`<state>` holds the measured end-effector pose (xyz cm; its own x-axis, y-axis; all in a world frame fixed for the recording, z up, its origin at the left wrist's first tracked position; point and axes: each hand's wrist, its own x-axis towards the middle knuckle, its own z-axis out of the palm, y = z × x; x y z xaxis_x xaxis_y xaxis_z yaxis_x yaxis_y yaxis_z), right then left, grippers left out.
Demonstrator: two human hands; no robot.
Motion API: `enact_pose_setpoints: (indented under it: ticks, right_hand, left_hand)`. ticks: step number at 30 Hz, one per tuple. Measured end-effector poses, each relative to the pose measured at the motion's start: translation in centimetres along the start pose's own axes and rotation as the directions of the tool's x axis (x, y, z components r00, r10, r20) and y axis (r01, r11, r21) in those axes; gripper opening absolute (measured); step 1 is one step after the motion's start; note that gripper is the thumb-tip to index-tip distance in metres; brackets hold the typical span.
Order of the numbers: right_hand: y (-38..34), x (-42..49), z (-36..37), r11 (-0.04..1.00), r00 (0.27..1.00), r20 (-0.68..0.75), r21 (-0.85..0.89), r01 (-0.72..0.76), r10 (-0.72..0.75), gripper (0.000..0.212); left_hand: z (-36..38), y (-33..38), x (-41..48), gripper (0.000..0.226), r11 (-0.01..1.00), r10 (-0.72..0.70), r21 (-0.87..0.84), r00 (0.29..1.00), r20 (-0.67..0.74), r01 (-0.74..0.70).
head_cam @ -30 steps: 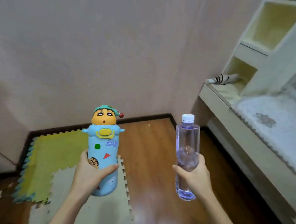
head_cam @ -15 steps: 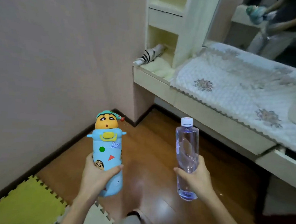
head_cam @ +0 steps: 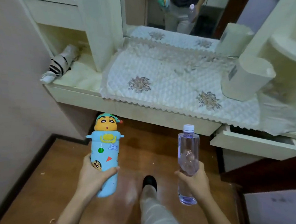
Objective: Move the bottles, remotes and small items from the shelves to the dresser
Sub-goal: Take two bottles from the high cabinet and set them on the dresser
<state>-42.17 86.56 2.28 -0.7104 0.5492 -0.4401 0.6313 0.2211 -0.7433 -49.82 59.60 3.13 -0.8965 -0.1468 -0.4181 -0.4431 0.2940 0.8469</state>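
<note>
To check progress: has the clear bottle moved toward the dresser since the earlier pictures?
Yes. The clear bottle in the right hand came closer to the dresser front edge.

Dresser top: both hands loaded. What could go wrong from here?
1. The quilted cover looks bumpy and soft; the tall cartoon bottle in the left hand and the clear water bottle in the right hand might tip when set down.
2. The open drawer juts out on the right, so a leg or the right arm could bump it.
</note>
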Motion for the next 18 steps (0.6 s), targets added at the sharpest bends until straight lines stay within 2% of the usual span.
enact_pose_setpoints:
  ticks: [5, 8, 10, 14, 18]
  right_hand:
    - [-4.1, 6.8, -1.2, 1.0, 1.0, 0.024, -0.003, -0.008, 0.008, 0.067]
    - [-7.5, 10.3, -2.2, 0.999, 0.999, 0.032, 0.043, 0.029, -0.031, 0.072]
    - [-9.9, 12.3, -2.8, 0.995, 0.998, 0.013, 0.081, 0.056, -0.057, 0.073]
    - [-13.9, 15.7, -2.7, 0.987, 0.996, -0.037, 0.136, 0.086, -0.082, 0.076]
    - [-17.2, 18.6, -1.4, 0.973, 0.987, -0.131, 0.203, 0.113, -0.087, 0.071]
  left_hand:
    - [3.6, 4.3, 5.4, 0.062, 1.0, -0.002, 0.011, 1.0, 0.03, 0.002]
    - [5.1, 7.2, 8.4, 0.078, 1.0, -0.009, 0.028, 0.998, 0.056, 0.008]
    - [5.7, 9.2, 10.2, 0.086, 1.0, 0.009, 0.018, 0.999, 0.052, -0.01]
    - [6.4, 12.4, 14.4, 0.072, 0.999, 0.037, 0.004, 0.998, 0.048, -0.037]
    - [7.1, 16.0, 19.6, 0.078, 0.995, 0.094, -0.026, 0.988, 0.123, -0.091]
